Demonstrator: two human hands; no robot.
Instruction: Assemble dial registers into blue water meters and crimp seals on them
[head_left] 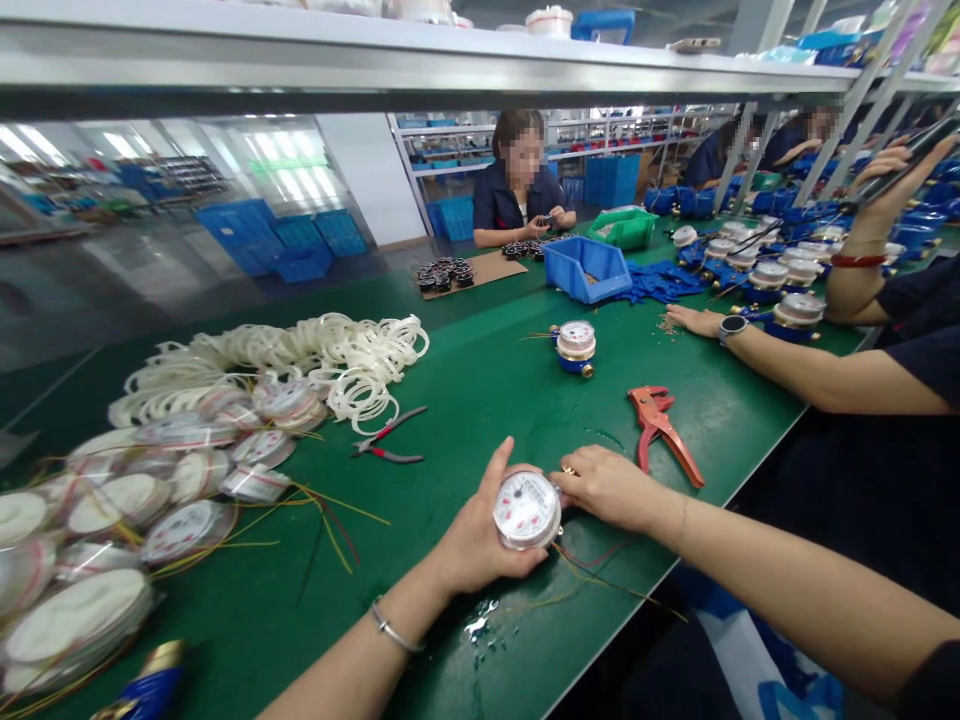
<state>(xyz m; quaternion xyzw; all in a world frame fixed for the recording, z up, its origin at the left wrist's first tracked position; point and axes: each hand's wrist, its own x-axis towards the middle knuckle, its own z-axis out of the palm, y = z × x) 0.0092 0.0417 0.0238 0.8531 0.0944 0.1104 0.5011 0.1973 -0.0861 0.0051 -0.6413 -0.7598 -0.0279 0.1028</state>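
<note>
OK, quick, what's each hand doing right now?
Left hand: closed around a round, clear-cased meter with a white dial.
Right hand: fingers bent at the meter's side; whether they grip anything can't be told.

So there's this green desk (465,400), shiny grey floor (90,290) beyond it, a pale wall (364,170), bright windows (289,165) left of that wall.

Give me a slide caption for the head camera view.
Left hand and right hand at a round dial meter, beside an orange-handled tool on a green tabletop.
</note>
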